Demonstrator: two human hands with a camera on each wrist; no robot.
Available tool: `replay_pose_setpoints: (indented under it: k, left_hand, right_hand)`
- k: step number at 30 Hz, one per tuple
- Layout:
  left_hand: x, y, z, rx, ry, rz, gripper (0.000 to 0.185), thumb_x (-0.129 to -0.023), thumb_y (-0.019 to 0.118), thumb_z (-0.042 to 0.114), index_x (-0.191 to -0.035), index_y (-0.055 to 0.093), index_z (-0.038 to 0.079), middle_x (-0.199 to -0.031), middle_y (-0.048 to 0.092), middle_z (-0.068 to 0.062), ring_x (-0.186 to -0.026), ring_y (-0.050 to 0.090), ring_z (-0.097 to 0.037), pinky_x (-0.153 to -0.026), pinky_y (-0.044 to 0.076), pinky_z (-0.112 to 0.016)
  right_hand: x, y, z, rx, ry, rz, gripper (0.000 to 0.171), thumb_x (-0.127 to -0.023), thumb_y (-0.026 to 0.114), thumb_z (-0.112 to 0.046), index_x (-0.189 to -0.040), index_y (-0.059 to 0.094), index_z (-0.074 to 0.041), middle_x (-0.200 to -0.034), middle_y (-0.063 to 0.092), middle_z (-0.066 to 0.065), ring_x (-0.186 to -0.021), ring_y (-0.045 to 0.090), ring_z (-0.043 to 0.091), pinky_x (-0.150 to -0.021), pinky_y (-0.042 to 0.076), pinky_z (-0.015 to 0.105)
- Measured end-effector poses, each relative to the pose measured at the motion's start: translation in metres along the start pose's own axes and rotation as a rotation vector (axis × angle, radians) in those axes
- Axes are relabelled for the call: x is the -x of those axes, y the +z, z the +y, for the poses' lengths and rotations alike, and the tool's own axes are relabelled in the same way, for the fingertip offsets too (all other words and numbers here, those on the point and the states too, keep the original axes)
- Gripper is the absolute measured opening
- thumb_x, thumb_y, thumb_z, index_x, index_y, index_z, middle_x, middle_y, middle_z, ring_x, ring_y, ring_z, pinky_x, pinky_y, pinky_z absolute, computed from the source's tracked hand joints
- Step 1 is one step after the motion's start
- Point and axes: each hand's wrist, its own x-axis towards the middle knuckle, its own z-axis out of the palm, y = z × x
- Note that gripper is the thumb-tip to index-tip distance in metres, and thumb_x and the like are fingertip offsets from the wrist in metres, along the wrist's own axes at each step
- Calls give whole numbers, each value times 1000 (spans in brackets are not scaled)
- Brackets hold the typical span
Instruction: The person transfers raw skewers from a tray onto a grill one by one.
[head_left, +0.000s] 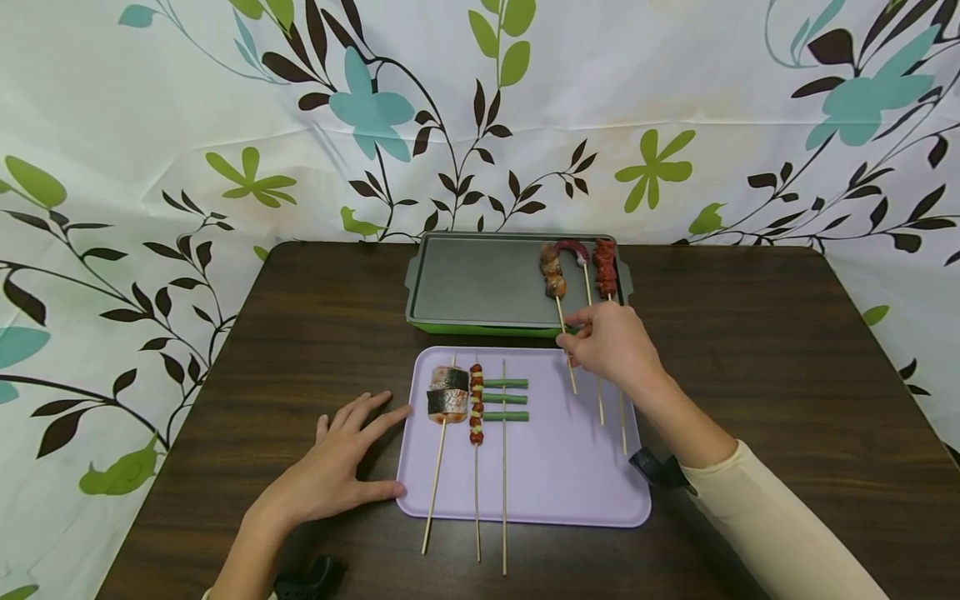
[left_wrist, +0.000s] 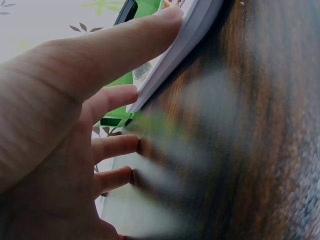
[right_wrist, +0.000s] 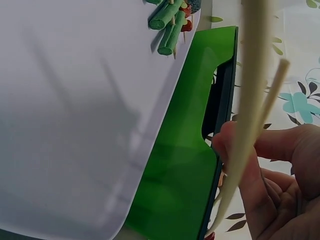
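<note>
While left hand point(head_left: 330, 475) lies flat against purple tray point(head_left: 570, 492) edge, right hand point(head_left: 611, 342) pinches skewer stick point(head_left: 564, 333) over grill rim point(head_left: 487, 327).

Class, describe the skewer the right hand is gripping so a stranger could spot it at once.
Find the green-edged griddle behind the lilac tray. Three skewers lie at its right end; the right hand pinches the leftmost skewer, the one with brownish lumps, not the curved pink or dark red.
</note>
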Motion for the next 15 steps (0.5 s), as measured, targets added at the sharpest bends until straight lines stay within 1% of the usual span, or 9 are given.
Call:
replay_pose_setpoints:
  k: [3,5,9,12,15]
  left_hand:
    - [0,0,0,4,1,1,91,-75,76,61,-152,37,31,-158,25,-10,-144,16,-42,-92,9,-84]
    - [1,0,-1,5,3,1,91,-75,76,61,-152,37,30,-158,25,-10,-144,16,-42,-92,9,-84]
    - [0,0,-1,3,1,0,91,-75,76,62,-152,38,30,-158,25,-10,-144,16,-41,-92,9,-84]
    - [0,1,-1,2,-3,-3,91,-75,75,62,-152,38,31,-158,25,-10,-144,16,-42,-92,9,-84]
    - [0,0,-1,3,-6,-4,91,-75,76,62,-152,38,31,-158,25,-10,-144,17,-41,-93,9,-84]
  right_hand:
    - [2,-1,-1,17,-6,-3,35,-87,72,-20,-116,71,0,-63,69,-6,-58,66,10,-53,47,31]
    - [4,-3,-2,34,-7,4,36,-87,73,-21,-116,71,0,-64,69,-5,-59,66,10,-55,48,31]
    - [11,-7,-4,64,-10,40,35,-86,74,-23,-113,73,-1,-70,71,-1,-61,66,11,-55,49,32]
    - [20,-8,-7,67,-29,76,33,-86,75,-22,-111,74,-1,-72,71,0,-59,62,12,-50,46,32]
    - [32,-8,-13,45,-61,102,31,-85,76,-20,-109,74,-1,-69,69,-1,-53,59,11,-46,43,32]
